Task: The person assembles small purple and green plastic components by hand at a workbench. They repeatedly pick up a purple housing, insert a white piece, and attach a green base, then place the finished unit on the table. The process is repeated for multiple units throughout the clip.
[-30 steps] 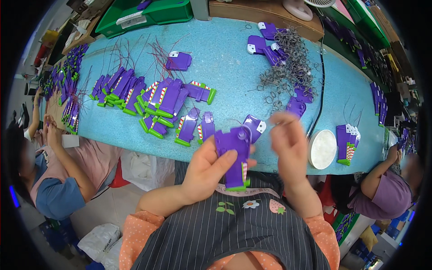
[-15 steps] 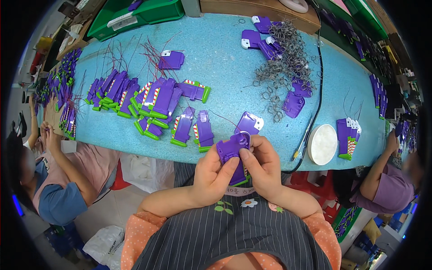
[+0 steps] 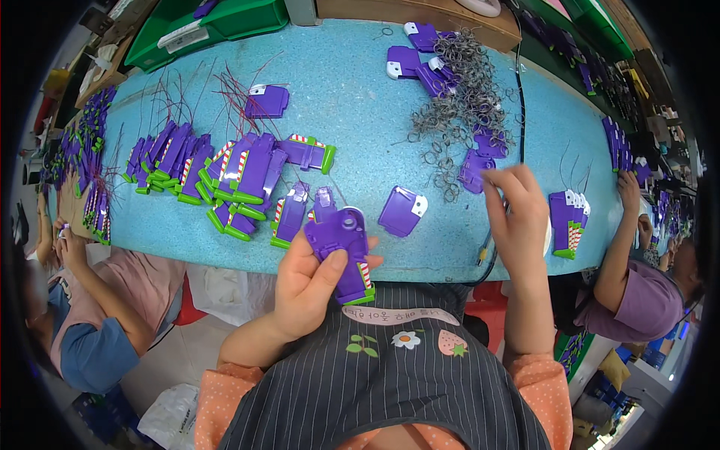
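Observation:
My left hand [image 3: 307, 281] grips a purple plastic wing piece [image 3: 335, 229] with a green end and a red-and-white striped edge, the thumb pressed on its face. A thin wire rises from the piece's upper end. My right hand [image 3: 519, 217] is lifted over the table's right half, off the held piece, fingers bent and slightly apart with nothing visible in them. Its fingertips are beside a loose purple plate [image 3: 472, 171] at the lower edge of a heap of grey wire springs [image 3: 469, 82]. A purple plate with a white corner [image 3: 402, 211] lies between my hands.
Striped purple-and-green wing pieces [image 3: 251, 169] with wires are piled left. A round white dish [image 3: 547, 232] is partly hidden by my right hand. Nearby are a black cable [image 3: 523, 112] and a wing stack [image 3: 568, 217]. Green bins [image 3: 210, 34] stand behind; co-workers sit both sides.
My right hand has let go of the wing piece and moved right and up toward the springs. The left hand has shifted left, keeping the piece.

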The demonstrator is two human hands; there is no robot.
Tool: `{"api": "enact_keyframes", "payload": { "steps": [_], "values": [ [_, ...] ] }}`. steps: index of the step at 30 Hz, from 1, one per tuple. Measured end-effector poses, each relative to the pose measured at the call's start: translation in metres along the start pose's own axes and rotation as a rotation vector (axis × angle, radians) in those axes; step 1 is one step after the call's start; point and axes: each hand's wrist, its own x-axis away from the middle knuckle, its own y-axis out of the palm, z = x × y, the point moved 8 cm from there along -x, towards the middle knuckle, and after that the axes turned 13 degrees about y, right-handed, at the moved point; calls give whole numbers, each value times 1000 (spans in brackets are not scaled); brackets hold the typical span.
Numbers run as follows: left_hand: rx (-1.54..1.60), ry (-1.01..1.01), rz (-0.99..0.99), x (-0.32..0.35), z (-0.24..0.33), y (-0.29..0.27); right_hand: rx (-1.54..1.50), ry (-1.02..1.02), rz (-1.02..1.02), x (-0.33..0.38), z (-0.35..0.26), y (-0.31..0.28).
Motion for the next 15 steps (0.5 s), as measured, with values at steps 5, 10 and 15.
{"api": "enact_keyframes", "payload": {
  "steps": [5,10,15],
  "values": [
    [4,-47,-96,1,-8,26,339,-267,-140,-31,-18,50],
    [-25,-25,9,7,-5,10,108,-164,-7,-25,-30,1],
    [0,-49,-41,-1,-17,19,219,-116,-141,43,-16,39]
  ]
}}
